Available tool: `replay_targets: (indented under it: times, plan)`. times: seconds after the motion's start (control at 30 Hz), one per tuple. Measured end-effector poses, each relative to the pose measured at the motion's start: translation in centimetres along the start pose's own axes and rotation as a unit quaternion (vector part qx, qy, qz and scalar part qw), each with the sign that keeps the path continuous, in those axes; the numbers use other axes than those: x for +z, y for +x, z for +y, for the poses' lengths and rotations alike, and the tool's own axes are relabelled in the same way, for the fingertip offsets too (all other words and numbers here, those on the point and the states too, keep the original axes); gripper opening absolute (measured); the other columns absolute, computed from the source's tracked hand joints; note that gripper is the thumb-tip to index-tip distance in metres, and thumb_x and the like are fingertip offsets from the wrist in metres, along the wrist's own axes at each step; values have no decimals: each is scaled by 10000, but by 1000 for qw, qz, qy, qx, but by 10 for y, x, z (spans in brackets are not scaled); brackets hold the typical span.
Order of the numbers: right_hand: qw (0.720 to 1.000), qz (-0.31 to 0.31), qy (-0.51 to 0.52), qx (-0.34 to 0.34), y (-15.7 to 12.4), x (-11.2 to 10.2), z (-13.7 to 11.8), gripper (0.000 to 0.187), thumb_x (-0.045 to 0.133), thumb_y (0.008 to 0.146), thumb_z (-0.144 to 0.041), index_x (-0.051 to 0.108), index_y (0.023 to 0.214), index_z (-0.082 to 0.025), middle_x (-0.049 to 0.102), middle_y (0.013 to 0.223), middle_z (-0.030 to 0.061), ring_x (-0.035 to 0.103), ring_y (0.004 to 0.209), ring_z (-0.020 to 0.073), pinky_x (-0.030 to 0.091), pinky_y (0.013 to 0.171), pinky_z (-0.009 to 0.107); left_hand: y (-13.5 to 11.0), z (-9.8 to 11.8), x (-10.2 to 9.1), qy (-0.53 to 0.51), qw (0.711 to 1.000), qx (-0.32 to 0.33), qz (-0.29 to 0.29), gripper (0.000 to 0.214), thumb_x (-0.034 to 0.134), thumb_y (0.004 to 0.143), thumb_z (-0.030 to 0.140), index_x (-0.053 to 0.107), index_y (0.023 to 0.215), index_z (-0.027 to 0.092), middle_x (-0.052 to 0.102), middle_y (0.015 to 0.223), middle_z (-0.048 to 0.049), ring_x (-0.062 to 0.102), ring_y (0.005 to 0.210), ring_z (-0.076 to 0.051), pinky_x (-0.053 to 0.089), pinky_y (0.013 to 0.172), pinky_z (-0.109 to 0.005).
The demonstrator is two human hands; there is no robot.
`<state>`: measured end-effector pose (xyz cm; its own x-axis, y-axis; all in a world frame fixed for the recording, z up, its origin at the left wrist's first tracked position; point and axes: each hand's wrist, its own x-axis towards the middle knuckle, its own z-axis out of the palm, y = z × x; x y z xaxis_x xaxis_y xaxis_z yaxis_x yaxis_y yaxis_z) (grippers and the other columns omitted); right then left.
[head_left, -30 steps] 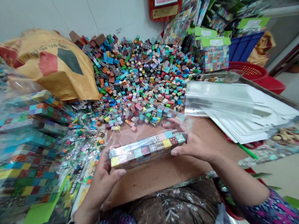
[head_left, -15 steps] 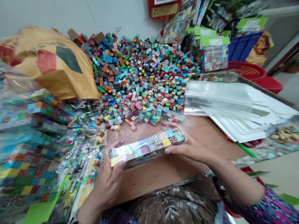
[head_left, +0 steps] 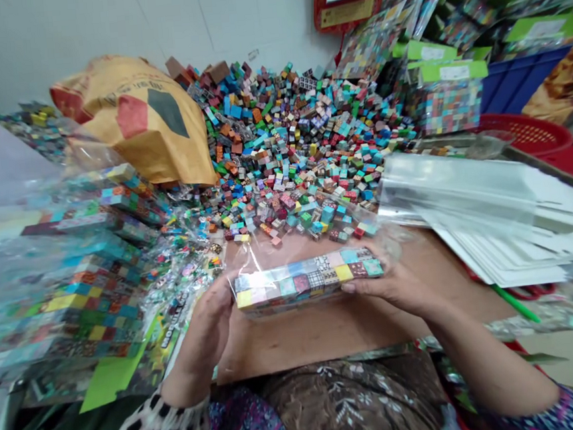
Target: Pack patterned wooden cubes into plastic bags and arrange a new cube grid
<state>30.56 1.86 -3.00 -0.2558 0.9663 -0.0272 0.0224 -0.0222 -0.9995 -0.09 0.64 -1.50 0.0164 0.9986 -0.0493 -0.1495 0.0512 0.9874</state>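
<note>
Both my hands hold a long bar of multicoloured cubes (head_left: 308,278) inside a transparent plastic bag (head_left: 255,261). My left hand (head_left: 201,329) cups the bar's left end from below. My right hand (head_left: 390,285) grips its right end, with the fingers partly hidden behind the bag. The bar is tilted slightly, just above the brown wooden table (head_left: 317,333). Behind it, a large heap of loose coloured cubes (head_left: 296,154) lies close to the plastic.
A yellow woven sack (head_left: 145,120) leans on the heap. Packed bars in plastic (head_left: 82,286) pile up at the left. A stack of transparent bags and white cards (head_left: 487,211) lies at the right, with a green pen (head_left: 515,302), a blue crate (head_left: 520,81) and a red basket (head_left: 524,130) nearby.
The bar now lies closer to level than a second ago, and my left hand has shifted under its end. The whole scene has slid right in the view as the camera turned.
</note>
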Motion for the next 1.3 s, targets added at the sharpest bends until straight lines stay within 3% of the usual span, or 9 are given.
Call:
replay_targets:
  times: [0.13, 0.27, 0.37, 0.47, 0.6, 0.9, 1.1, 1.23, 1.3]
  plan:
    - [1000, 14, -9, -1, 1, 0, 2, 553, 869, 624, -423, 568, 1068, -288, 707, 971, 5, 679, 899, 234, 603, 808, 398, 6, 14, 12, -40, 998, -25, 29, 320, 841, 666, 347, 748, 940, 211, 770, 983, -42, 690, 956, -222, 524, 835, -314]
    - [1000, 20, -11, 2, 1, 0, 2, 518, 864, 623, -391, 578, 1037, -266, 710, 949, 10, 679, 902, 226, 594, 808, 375, 4, 11, 18, -81, 995, 35, 41, 210, 852, 682, 344, 741, 823, 235, 778, 966, -26, 697, 987, -208, 529, 846, -302]
    - [1000, 22, -13, 2, 1, -1, 1, 531, 878, 599, -366, 580, 1024, -254, 703, 910, 2, 673, 856, 209, 585, 775, 352, 1, 3, 17, -111, 989, 74, 65, 215, 884, 655, 351, 730, 768, 253, 784, 953, -9, 714, 960, -201, 545, 834, -306]
    - [1000, 19, 2, 3, 1, 0, -1, 531, 873, 604, -353, 580, 1035, -251, 707, 923, -1, 668, 866, 202, 574, 777, 342, 0, -1, 15, -118, 988, 92, 49, 191, 875, 679, 347, 737, 780, 263, 787, 996, -18, 715, 961, -183, 550, 818, -280]
    - [1000, 8, 11, 5, 2, -1, 0, 506, 875, 595, -337, 594, 1006, -253, 706, 914, -2, 658, 841, 195, 563, 770, 338, 0, 1, 10, -80, 993, 84, 11, 178, 864, 694, 339, 761, 801, 239, 783, 1038, -61, 706, 1015, -200, 542, 865, -281]
    - [1000, 10, 10, 12, 3, -2, 2, 529, 884, 584, -349, 586, 1011, -253, 680, 887, -4, 640, 825, 196, 551, 753, 343, 2, -1, 10, -93, 989, 100, 48, 179, 883, 662, 385, 789, 750, 261, 789, 934, -32, 719, 938, -195, 551, 876, -297]
    - [999, -2, 33, 14, 4, 0, -1, 541, 884, 584, -325, 568, 1017, -257, 695, 942, 11, 654, 886, 219, 559, 817, 380, -1, 5, 7, -129, 989, 71, -4, 182, 860, 697, 370, 737, 758, 251, 763, 1076, -37, 696, 1003, -199, 552, 861, -290]
    - [998, -26, 55, 12, 5, 1, -4, 529, 872, 590, -298, 550, 1009, -266, 709, 958, 17, 660, 888, 228, 568, 822, 395, -1, 5, 6, -61, 997, 31, -27, 400, 920, 597, 320, 734, 947, 271, 761, 1043, -27, 697, 913, -177, 564, 802, -260]
    - [998, -29, 59, 8, 6, 1, -5, 546, 868, 586, -288, 549, 1028, -266, 707, 979, 18, 656, 905, 227, 563, 827, 390, 0, 3, 6, -4, 999, 30, -30, 391, 912, 610, 296, 741, 960, 264, 756, 989, -9, 688, 864, -149, 552, 770, -217]
